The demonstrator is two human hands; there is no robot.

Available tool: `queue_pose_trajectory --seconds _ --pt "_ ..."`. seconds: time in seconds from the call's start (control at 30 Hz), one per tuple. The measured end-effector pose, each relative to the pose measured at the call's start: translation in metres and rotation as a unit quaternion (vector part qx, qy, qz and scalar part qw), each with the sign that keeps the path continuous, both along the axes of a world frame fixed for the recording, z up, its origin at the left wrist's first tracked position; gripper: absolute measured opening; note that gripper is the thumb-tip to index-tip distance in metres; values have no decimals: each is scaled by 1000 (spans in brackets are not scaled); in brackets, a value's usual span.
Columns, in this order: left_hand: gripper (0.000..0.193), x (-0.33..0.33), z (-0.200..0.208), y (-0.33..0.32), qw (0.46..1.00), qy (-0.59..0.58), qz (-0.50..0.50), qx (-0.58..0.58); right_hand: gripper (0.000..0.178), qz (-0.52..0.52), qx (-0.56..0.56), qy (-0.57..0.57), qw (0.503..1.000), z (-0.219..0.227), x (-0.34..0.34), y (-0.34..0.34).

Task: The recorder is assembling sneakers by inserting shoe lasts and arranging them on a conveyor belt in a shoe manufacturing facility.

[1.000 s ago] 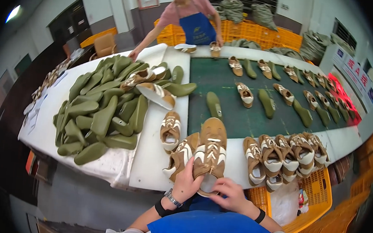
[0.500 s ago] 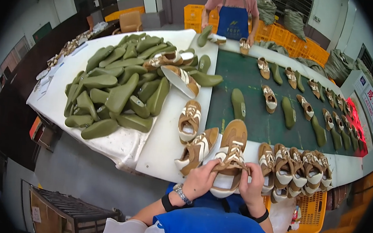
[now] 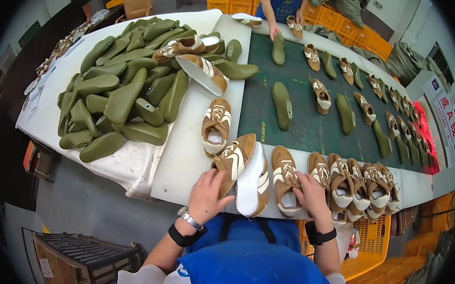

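Factory floor, long white desk (image 3: 184, 160) with dark green belt (image 3: 313, 121) down the middle; pile of olive shoe lasts (image 3: 120, 92) upper left. Row of tan-and-white shoes (image 3: 356, 182) lower right, lined up at the desk edge, probably staged. Left hand (image 3: 206, 193) grips a tan shoe (image 3: 234, 161) tipped on its side beside an upturned white sole (image 3: 251, 180), bottom centre. Right hand (image 3: 313, 193) fingers curled on the next shoe (image 3: 284, 177)
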State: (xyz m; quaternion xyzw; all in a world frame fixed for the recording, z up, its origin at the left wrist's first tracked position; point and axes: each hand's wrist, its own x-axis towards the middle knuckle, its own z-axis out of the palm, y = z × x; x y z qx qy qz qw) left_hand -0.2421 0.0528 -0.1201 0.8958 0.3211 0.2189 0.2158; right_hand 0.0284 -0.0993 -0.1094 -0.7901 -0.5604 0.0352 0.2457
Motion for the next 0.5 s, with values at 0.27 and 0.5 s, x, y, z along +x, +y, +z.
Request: queue_pose_trajectory --seconds 0.27,0.5 --pt "62 -15 -39 19 997 -23 27 -72 32 15 -165 -16 986 13 -35 -24" --pt "46 -11 -37 1 998 -7 -31 47 22 -43 -110 10 993 43 -10 -8"
